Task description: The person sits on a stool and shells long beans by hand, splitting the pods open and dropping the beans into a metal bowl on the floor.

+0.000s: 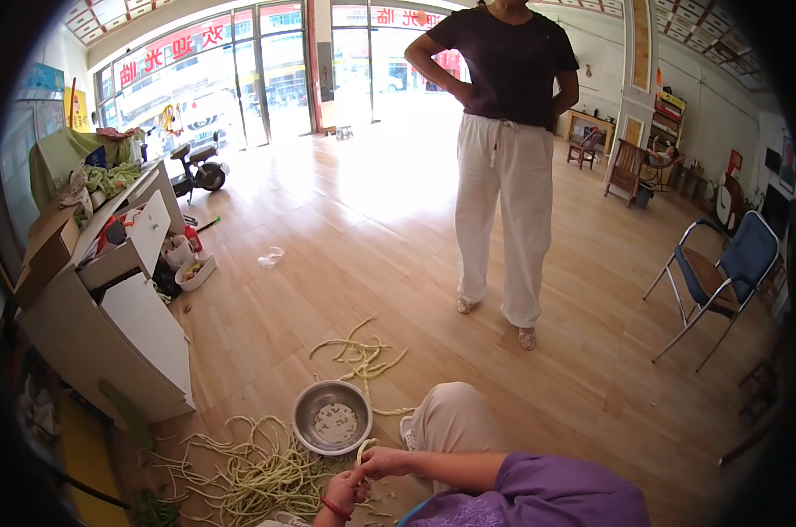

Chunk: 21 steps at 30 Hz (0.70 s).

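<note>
Together, the left hand (340, 494) and right hand (385, 462) are pinching a yardlong bean (363, 451) just beside the steel bowl (306, 418), fingertips meeting; close-set pinches are probably giving steadier control, while working over the rim would be containing fragments better.

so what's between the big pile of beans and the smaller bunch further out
The metal bowl sits between the big pile and the smaller bunch, seen in the head view.
</note>
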Tool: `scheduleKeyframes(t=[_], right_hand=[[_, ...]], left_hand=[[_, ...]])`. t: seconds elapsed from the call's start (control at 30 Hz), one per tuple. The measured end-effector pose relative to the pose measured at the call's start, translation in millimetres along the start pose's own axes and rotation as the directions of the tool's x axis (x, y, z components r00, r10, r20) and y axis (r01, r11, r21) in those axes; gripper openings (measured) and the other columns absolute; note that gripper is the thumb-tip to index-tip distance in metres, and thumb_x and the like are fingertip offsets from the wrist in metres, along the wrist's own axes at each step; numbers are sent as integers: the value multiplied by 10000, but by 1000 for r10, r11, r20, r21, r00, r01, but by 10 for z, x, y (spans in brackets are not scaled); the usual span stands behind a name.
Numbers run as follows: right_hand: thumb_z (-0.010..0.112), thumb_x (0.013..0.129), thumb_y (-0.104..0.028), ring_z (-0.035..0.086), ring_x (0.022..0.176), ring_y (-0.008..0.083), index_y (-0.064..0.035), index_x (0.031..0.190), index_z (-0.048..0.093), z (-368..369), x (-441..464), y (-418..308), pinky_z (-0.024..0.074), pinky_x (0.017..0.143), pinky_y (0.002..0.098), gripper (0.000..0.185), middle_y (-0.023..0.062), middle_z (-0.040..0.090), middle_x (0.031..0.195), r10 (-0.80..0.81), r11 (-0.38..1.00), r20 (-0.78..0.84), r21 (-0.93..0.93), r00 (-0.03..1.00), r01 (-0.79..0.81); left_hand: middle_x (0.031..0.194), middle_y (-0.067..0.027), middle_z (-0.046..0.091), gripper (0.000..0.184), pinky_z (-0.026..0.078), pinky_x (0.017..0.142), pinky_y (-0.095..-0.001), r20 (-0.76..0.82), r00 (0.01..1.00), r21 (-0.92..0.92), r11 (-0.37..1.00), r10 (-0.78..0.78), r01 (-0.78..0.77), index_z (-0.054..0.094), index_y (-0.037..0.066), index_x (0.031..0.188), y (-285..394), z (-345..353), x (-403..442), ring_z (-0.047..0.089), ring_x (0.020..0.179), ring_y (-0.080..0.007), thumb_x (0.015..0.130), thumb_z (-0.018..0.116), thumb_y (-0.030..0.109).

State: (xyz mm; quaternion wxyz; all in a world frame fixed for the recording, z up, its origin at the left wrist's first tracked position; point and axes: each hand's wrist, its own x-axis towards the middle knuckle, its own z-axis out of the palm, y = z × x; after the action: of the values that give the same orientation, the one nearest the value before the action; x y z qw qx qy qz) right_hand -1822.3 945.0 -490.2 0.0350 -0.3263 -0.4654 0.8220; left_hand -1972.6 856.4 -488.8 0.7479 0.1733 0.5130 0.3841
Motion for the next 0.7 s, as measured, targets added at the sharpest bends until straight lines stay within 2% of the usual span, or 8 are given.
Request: scheduleKeyframes(t=[0.2,0.23,0.33,0.53,0.63,0.7], right_hand=[[573,724,-98,409,542,46,-65,769,549,-77,21,7,342,489,185,61,-39,458,646,-41,998,41,55,998,38],[569,715,-87,408,539,49,-64,770,548,-65,9,-5,341,489,187,63,-35,465,649,-33,998,7,62,999,33],[566,709,-88,406,537,48,-62,774,549,-50,-54,-69,340,485,191,72,-34,469,647,-36,997,-23,-65,999,34],[566,709,-103,409,541,58,-55,774,548,-50,12,8,333,481,197,82,-32,478,648,-95,994,-8,-64,995,94],[560,720,-108,414,545,65,-59,796,553,47,-74,-66,333,483,204,90,-27,487,661,-153,976,-75,-168,985,138],[559,727,-113,419,551,67,-62,814,560,-4,8,-17,339,487,208,101,-21,493,672,-189,973,-102,-155,977,172]], left_hand=[[645,-75,589,209,347,371,-220,82,994,-5,998,69,-68,556,38,814,53,-23,27,455,405,-109,859,539,241],[658,-79,597,195,361,383,-223,98,993,-3,998,61,-61,556,32,813,68,-22,20,465,413,-109,863,529,219],[677,-85,607,163,380,397,-227,96,994,37,997,59,-63,558,27,816,124,27,-54,479,425,-111,856,514,179],[700,-86,616,117,394,404,-227,57,998,132,990,37,-44,568,23,827,123,18,-51,493,433,-113,820,493,113],[703,-85,617,137,391,402,-224,32,999,174,984,27,-32,581,22,841,100,14,-25,501,438,-115,819,486,117],[703,-85,618,154,389,400,-222,49,999,152,988,-4,-4,589,22,851,117,23,-15,504,443,-116,821,481,127]])
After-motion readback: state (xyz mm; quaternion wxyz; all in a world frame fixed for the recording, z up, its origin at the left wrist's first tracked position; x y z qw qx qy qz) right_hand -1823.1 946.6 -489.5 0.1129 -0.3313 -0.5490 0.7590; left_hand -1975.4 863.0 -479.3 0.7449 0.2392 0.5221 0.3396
